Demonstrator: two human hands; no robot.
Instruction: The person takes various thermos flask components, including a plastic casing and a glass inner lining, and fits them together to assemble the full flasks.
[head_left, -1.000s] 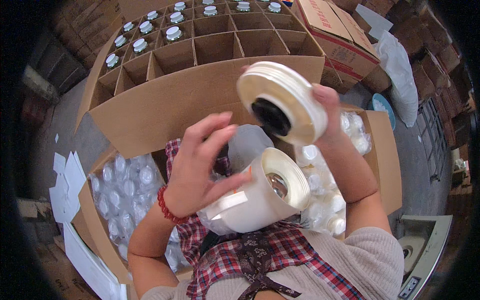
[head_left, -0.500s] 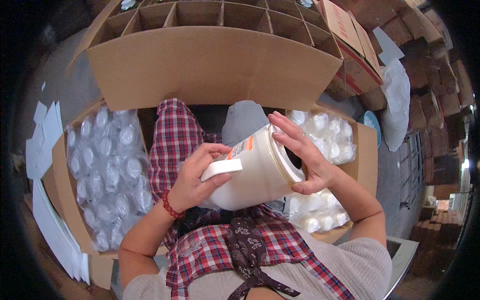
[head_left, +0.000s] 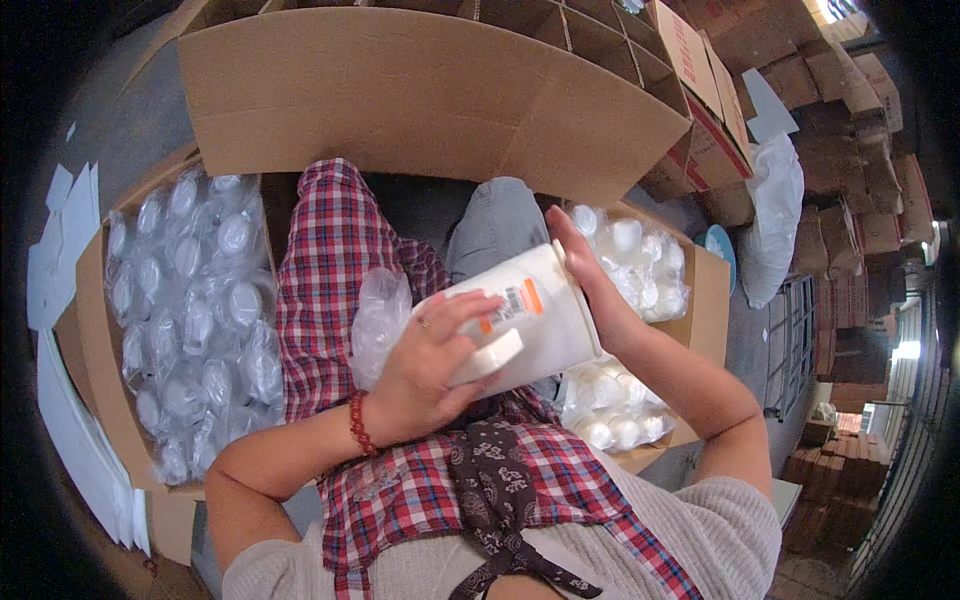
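A white jug (head_left: 555, 335) with a side handle (head_left: 497, 352) and an orange-and-white label (head_left: 513, 305) is tilted over my lap. My left hand (head_left: 425, 365) holds it by the handle side, fingers across the label. Against the rim end at the right, my right hand (head_left: 592, 280) lies with its fingers straight and flat; its palm side and the jug's mouth are hidden. A crumpled clear plastic bag (head_left: 380, 325) rests on my thigh behind the left hand.
Ahead stands a large divided cardboard box (head_left: 420, 95). Boxes of plastic-wrapped round-topped pieces (head_left: 190, 255) at left and white pieces (head_left: 625, 405) at right flank my legs. White sheets (head_left: 65, 250), a carton (head_left: 700, 85), a white sack (head_left: 775, 215) and stacked cardboard (head_left: 860, 180) lie farther out.
The jug has turned, so its label shows more and its dark mouth is out of sight. My left fingers have moved over the label; the right hand has flattened against the rim end.
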